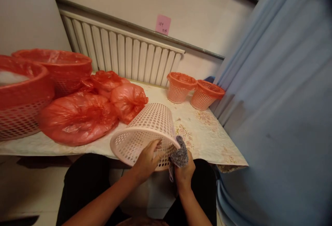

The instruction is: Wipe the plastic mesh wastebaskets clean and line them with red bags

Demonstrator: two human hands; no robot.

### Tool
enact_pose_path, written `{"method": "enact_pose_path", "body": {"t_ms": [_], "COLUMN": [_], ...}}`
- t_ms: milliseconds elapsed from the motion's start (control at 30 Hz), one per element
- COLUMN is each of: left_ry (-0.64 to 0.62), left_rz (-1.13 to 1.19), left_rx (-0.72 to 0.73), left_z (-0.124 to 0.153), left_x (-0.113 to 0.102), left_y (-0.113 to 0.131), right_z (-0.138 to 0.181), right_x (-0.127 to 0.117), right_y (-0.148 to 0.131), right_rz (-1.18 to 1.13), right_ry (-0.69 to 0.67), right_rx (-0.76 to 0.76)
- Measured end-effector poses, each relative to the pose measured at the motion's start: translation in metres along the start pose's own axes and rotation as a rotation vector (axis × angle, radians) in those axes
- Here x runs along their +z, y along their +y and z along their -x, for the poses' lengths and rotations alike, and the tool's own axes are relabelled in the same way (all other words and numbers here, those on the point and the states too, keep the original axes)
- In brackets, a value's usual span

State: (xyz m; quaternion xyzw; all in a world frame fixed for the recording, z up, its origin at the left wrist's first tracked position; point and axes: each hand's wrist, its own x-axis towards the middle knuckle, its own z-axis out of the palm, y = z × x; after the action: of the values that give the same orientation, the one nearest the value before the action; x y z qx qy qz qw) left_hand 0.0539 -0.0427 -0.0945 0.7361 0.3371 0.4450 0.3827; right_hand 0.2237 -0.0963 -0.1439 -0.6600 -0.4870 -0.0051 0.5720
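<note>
A pale pink perforated plastic wastebasket [157,117] lies tipped on its side at the table's front edge, its mouth facing me. My left hand [147,160] reaches into the mouth, fingers bent at the lower inner wall; whether they grip the wall is hard to see. At the right of the rim, my right hand [185,172] is closed around a grey fuzzy cloth [179,154], which is pressed over the rim.
Several tied red plastic bags [77,117] lie left of the basket. Beyond them stand two large red-lined baskets [23,115]. Two small lined baskets [178,93] are at the back right. A radiator [124,53] lines the wall; a blue curtain [269,115] hangs at the right.
</note>
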Motion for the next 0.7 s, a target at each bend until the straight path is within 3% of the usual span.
{"method": "enact_pose_path", "body": {"t_ms": [100,167,333,467,600,667,700], "left_ry": [-0.154,-0.151,0.039,0.188,0.248,0.245,0.237], "left_rz": [0.315,0.342,0.158,0.140,0.155,0.208,0.257], "left_rx": [-0.184,-0.220,-0.269,-0.369,-0.392,-0.359,-0.338], "left_z": [-0.012,-0.018,-0.031,-0.039,-0.051,-0.058,-0.062], "left_x": [0.015,0.021,0.026,0.020,0.003,-0.006,-0.009], "left_y": [0.014,0.028,0.048,0.048,0.047,0.046,0.046], "right_z": [0.001,0.000,0.002,0.004,-0.011,-0.027,-0.037], "right_x": [-0.003,-0.006,-0.010,-0.011,-0.023,-0.033,-0.039], "right_y": [-0.009,-0.013,-0.018,-0.017,-0.009,0.001,0.006], "right_rz": [0.046,0.066,0.041,-0.035,-0.069,-0.077,-0.078], "right_ry": [-0.084,-0.136,-0.209,-0.375,-0.632,-0.616,-0.520], "right_rx": [-0.154,-0.237,-0.342,-0.415,-0.348,-0.229,-0.145]}}
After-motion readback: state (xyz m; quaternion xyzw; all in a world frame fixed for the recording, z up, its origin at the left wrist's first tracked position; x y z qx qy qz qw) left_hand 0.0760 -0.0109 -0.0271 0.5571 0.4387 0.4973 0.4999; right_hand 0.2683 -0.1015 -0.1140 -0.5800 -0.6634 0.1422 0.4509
